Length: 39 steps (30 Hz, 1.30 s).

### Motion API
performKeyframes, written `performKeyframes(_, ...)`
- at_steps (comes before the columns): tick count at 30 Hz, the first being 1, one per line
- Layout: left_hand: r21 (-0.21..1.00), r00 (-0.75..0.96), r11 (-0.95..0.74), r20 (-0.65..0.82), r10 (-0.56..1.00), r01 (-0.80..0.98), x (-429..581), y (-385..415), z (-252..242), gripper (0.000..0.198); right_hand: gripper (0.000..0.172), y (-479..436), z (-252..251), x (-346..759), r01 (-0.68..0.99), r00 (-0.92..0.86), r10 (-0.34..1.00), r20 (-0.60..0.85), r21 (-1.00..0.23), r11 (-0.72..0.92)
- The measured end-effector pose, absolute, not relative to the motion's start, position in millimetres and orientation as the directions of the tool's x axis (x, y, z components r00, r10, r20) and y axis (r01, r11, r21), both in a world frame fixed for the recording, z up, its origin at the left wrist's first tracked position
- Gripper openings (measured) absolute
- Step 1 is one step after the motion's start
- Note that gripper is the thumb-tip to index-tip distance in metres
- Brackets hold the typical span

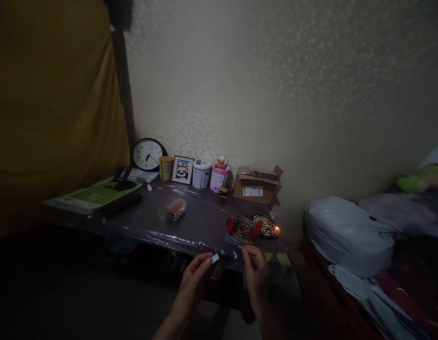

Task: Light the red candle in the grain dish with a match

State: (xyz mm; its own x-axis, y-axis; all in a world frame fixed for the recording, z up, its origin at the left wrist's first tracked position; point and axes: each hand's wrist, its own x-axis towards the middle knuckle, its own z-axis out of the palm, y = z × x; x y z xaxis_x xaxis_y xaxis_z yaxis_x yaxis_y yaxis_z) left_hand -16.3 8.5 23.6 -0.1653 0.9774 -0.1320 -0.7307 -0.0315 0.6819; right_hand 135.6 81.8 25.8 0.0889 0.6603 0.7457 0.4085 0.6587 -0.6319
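Dimly lit, an orange packet (176, 209) is lying on the table (205, 217) at eleven o'clock from the left hand (195, 276), which is pinching a small white piece (215, 258) at its own two o'clock. Rightward, a bowl (231, 237) is sitting at eleven o'clock from the right hand (256, 267), whose fingers are bunching narrowly, contents too dark to tell, while a small light (277, 229) is glowing at one o'clock.
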Motion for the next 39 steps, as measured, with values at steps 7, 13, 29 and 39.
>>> performKeyframes(7,0.680,-0.157,-0.051,-0.096,0.983,-0.732,-15,7,26,0.022,0.011,54,35,118,0.351,0.015,0.653,0.757,-0.615,0.706)
performKeyframes(13,0.705,-0.168,-0.072,-0.068,0.983,-0.705,-14,7,24,0.022,0.011,52,34,115,0.392,-0.129,0.580,0.804,-0.496,0.775)
performKeyframes(29,0.710,-0.212,-0.091,-0.084,0.974,-0.699,-17,7,25,0.023,0.015,82,28,136,0.418,0.088,0.663,0.743,-0.632,0.652)
performKeyframes(39,0.706,-0.158,-0.062,-0.071,0.985,-0.706,-15,7,25,0.019,0.008,57,34,123,0.350,-0.011,0.655,0.756,-0.611,0.710)
